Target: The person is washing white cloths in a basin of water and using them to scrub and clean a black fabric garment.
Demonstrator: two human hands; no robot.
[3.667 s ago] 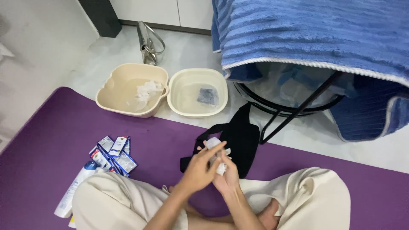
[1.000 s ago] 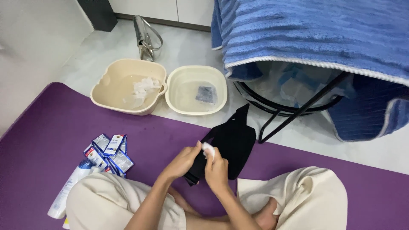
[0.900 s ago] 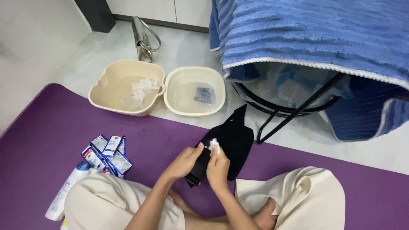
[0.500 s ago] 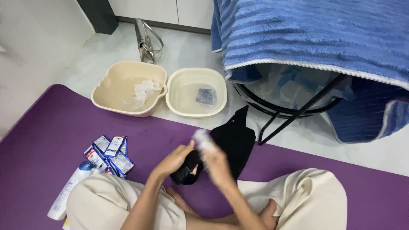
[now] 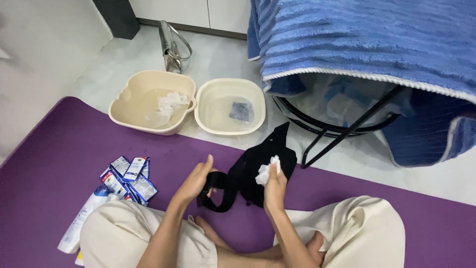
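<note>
I sit cross-legged on a purple mat [image 5: 64,149]. A black fabric bag with a strap [image 5: 258,166] lies on the mat in front of my legs. My left hand [image 5: 196,181] holds the bag's strap end at its left side. My right hand [image 5: 273,186] is closed on a crumpled white wipe [image 5: 265,171], pressed against the bag's middle.
Two beige basins stand on the floor beyond the mat: the left basin [image 5: 148,106] holds white cloth in water, the right basin [image 5: 229,106] a dark cloth. Blue-white sachets [image 5: 129,178] and a white tube [image 5: 82,223] lie at my left. A blue towel [image 5: 372,44] drapes a black rack [image 5: 342,134].
My hands, raised together with the wipe earlier, have come down to the bag and moved apart; the left now grips the strap, the right rubs the wipe on the fabric.
</note>
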